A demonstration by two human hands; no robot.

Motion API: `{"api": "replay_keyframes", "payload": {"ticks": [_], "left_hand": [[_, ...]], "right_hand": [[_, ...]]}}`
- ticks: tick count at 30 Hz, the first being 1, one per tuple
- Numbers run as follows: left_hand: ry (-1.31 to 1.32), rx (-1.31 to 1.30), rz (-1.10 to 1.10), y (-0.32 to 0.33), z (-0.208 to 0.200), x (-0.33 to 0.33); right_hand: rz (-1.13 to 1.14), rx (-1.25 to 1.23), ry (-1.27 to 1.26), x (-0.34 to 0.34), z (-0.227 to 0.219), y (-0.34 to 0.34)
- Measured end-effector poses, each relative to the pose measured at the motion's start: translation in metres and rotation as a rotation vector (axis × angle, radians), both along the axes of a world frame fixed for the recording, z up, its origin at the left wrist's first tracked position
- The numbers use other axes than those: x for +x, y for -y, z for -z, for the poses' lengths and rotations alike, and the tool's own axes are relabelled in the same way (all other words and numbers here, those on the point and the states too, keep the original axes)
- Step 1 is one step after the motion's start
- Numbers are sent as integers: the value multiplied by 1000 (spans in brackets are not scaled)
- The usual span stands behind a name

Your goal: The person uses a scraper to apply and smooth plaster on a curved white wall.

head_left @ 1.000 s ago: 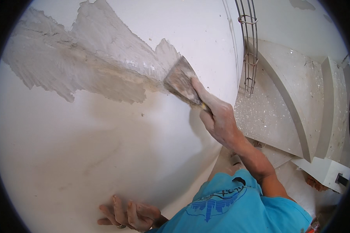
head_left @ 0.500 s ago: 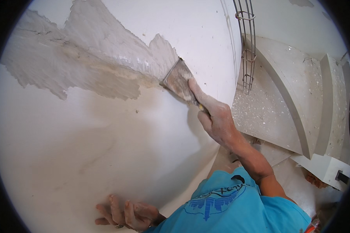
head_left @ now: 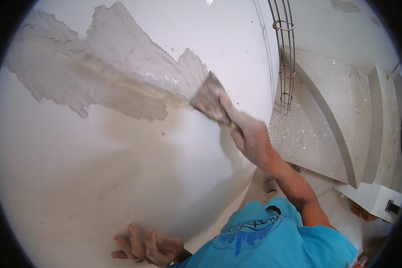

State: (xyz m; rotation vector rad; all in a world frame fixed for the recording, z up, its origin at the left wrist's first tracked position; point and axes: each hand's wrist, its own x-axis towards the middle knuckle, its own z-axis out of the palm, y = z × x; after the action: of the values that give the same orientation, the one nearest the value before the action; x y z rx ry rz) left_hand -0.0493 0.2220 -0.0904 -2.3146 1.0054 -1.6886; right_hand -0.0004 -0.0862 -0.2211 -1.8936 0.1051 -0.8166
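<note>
My right hand (head_left: 253, 136) is closed around the handle of a wide, stained putty knife (head_left: 209, 98), its index finger stretched along the blade. The blade lies against the white wall (head_left: 165, 161), at the right end of a rough grey patch of filler (head_left: 129, 73). A yellowish brown band runs along the middle of this patch. Low in the view, my left hand (head_left: 152, 248) is near the wall with its fingers curled loosely and apart, holding nothing. A ring shows on one of its fingers.
To the right, curved pale steps (head_left: 319, 120) are strewn with white flecks. A cage of thin steel bars (head_left: 286, 58) hangs beside the wall's edge. A white box-like piece (head_left: 375, 198) with a black fitting stands at lower right, near a reddish brown lump (head_left: 363, 213).
The view has shifted slightly, so the wall and patch appear a little lower and farther right. The putty knife stays at the patch's right end. My left hand looks unchanged.
</note>
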Motion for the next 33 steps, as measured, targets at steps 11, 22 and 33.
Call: {"api": "replay_keyframes", "payload": {"ticks": [11,22,33], "left_hand": [[-1,1,-5,15,2,-4],[-11,14,-54,11,0,-7],[-3,33,-79,9,-3,-7]], "right_hand": [[57,-89,39,9,-19,24],[2,-93,1,8,-20,25],[9,-211,-62,2,-26,33]]}}
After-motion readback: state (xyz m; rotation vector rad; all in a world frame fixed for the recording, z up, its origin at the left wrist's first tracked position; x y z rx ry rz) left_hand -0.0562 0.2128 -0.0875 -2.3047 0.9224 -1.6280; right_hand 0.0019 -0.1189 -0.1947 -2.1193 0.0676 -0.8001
